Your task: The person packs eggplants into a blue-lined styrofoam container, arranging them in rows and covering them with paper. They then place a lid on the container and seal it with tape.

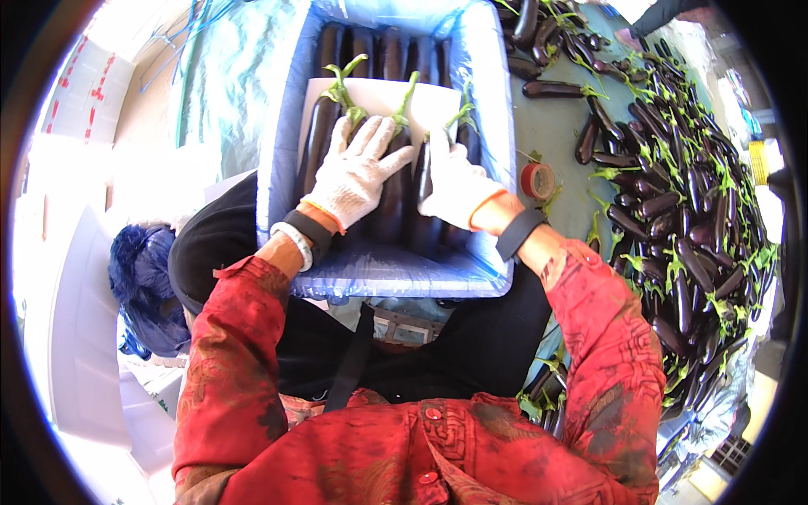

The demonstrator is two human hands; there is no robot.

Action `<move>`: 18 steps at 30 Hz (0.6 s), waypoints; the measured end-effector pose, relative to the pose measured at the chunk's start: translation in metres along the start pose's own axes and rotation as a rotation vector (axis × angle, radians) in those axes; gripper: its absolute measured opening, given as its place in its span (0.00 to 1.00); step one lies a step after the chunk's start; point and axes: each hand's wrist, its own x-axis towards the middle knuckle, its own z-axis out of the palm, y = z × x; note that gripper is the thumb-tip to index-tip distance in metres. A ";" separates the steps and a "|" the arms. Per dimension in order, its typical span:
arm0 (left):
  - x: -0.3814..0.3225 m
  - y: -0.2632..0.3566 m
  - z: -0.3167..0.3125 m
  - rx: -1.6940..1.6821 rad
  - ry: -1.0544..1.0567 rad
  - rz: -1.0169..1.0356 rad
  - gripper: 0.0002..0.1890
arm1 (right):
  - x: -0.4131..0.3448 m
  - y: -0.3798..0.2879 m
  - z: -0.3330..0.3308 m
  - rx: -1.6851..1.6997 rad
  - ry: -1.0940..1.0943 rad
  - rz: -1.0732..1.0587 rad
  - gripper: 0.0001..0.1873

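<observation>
Before me is a box lined with blue plastic film [404, 287], with dark purple eggplants lying lengthwise in it. A white sheet [435, 101] lies between the far eggplants [392, 53] and the nearer ones, whose green stems point away from me. My left hand [356, 170], in a white knit glove, rests palm down with its fingers spread across the nearer eggplants [317, 136]. My right hand [457, 183], gloved alike, lies over the right side of the row, against a slim eggplant [425, 173]. Its grip is partly hidden.
A large heap of eggplants [688, 221] covers the right side. A roll of red tape [538, 181] lies just right of the box. At left are a bundle of blue netting-like material [145, 284] and white panels [85, 334]. Another person's dark sleeve [663, 16] shows at top right.
</observation>
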 end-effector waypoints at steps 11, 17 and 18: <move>-0.005 0.002 -0.009 -0.084 0.075 -0.031 0.23 | 0.041 -0.008 0.025 -0.409 -0.001 -0.086 0.37; -0.054 -0.022 -0.120 -0.629 0.328 -0.153 0.12 | 0.034 -0.016 0.014 -0.349 -0.030 -0.002 0.45; -0.087 -0.037 -0.143 -0.756 0.370 -0.296 0.13 | 0.031 -0.015 0.012 -0.306 -0.043 0.024 0.50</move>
